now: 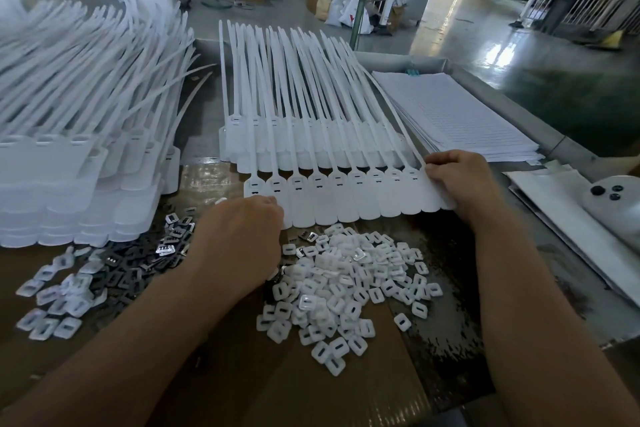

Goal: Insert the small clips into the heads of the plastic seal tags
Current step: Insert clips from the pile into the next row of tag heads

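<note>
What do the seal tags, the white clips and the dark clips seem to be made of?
Seal tags: matte white plastic, slightly translucent, thin bending tails. White clips: likely the same moulded plastic, matte. Dark clips: probably metal; several glint like mirrors.

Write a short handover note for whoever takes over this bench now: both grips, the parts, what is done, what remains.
Left grip: at the left end of the front row of tags; whether it holds a clip is hidden.
Right grip: holds the row's right end.
White clips lie piled on the near side of the row, metal clips to their left, stacked tags far left.
Done: cannot tell which heads are filled.
Left: probably fill along the row.
</note>
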`<control>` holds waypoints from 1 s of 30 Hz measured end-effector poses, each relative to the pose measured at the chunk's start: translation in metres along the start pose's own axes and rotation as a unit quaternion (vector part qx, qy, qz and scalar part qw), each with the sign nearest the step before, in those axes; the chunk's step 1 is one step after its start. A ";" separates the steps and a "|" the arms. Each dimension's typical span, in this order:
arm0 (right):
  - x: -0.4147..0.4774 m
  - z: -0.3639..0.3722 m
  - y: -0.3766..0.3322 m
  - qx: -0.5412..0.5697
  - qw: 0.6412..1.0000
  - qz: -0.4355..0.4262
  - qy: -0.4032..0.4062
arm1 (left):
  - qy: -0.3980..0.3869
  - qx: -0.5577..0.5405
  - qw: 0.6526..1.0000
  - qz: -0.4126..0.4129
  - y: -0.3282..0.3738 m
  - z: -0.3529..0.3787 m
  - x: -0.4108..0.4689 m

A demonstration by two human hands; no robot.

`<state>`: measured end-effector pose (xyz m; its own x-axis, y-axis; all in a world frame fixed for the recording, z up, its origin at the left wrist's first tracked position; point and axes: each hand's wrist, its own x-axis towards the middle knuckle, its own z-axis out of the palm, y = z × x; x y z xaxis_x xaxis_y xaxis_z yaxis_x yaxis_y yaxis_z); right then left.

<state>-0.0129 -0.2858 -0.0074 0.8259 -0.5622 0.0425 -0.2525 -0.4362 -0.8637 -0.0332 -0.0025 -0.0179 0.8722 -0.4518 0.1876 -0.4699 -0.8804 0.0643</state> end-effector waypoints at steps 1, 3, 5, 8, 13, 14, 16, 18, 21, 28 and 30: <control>0.000 0.000 -0.002 0.024 1.000 -0.001 0.010 | 0.002 -0.001 1.000 0.000 0.000 0.000 0.000; -0.001 -0.002 -0.004 0.066 0.998 0.011 0.021 | 0.002 -0.005 1.000 -0.001 -0.001 0.000 0.000; -0.002 -0.002 -0.007 0.111 0.993 0.045 0.013 | 0.001 -0.010 1.000 -0.003 -0.001 -0.001 0.000; -0.002 -0.005 -0.008 0.178 0.977 0.114 -0.026 | 0.003 -0.006 1.000 0.002 -0.001 -0.002 0.000; -0.001 -0.005 -0.006 0.113 0.984 0.127 -0.048 | 0.004 -0.006 1.000 0.003 0.000 -0.002 0.000; -0.001 -0.005 -0.005 0.111 0.984 0.129 -0.046 | 0.004 -0.005 1.000 0.002 0.000 -0.002 0.000; 0.000 -0.005 -0.006 0.118 0.983 0.136 -0.047 | 0.001 -0.005 1.000 -0.001 0.000 -0.002 0.001; 0.001 -0.005 -0.006 0.106 0.985 0.132 -0.045 | -0.002 -0.006 1.000 -0.002 0.000 -0.002 0.001; 0.000 -0.004 -0.006 0.077 0.989 0.117 -0.038 | -0.006 -0.006 1.000 -0.002 0.000 -0.002 0.002; 0.001 -0.004 -0.006 0.081 0.988 0.120 -0.059 | -0.010 -0.009 1.000 0.000 0.000 -0.003 0.002; 0.000 -0.003 -0.007 0.077 0.988 0.119 -0.066 | -0.011 -0.007 1.000 -0.002 0.000 -0.003 0.002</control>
<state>-0.0131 -0.2847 0.0003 0.8134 -0.5351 -0.2279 -0.3757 -0.1842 -0.9082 -0.0319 -0.0031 -0.0142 0.8764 -0.4518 0.1665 -0.4685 -0.8799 0.0786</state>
